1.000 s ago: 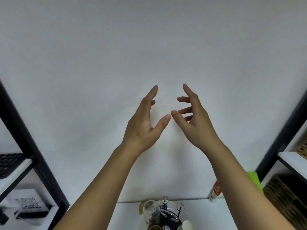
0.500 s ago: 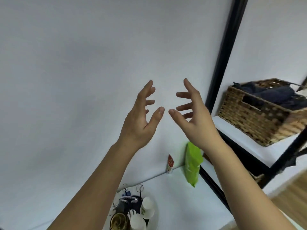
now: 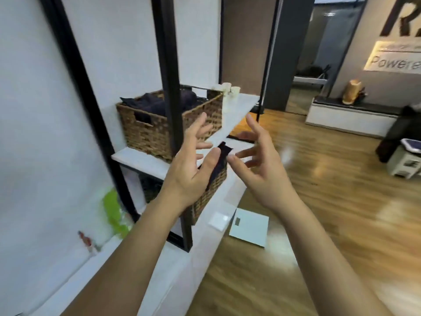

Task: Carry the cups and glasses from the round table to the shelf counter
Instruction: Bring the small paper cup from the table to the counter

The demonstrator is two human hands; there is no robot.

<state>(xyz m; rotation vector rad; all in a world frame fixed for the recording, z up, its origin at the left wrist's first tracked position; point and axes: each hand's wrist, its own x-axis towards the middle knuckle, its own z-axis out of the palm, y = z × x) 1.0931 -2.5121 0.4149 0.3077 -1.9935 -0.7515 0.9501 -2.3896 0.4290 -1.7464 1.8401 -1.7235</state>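
Both forearms reach forward and up from the bottom edge. Left hand (image 3: 189, 165) is raised with fingers spread and thumb out, holding nothing. Right hand (image 3: 262, 165) faces it at the same height, fingers spread and loosely bent, also holding nothing; the two thumbs point at each other with a small gap between them. Below the right hand a white scale (image 3: 249, 226) lies flat on the wood floor (image 3: 330, 224). Left of and below the left hand, a green bag (image 3: 114, 213) stands blurred on the white counter (image 3: 136, 265) against the wall. Directly behind the left hand a lower basket (image 3: 211, 190) sits under a white shelf (image 3: 145, 161). Beyond the left hand, an upper basket (image 3: 157, 131) holding dark cloth rests on that shelf. Farther back, beyond both hands, pale cups (image 3: 230, 90) stand at the shelf's far end; their number cannot be told
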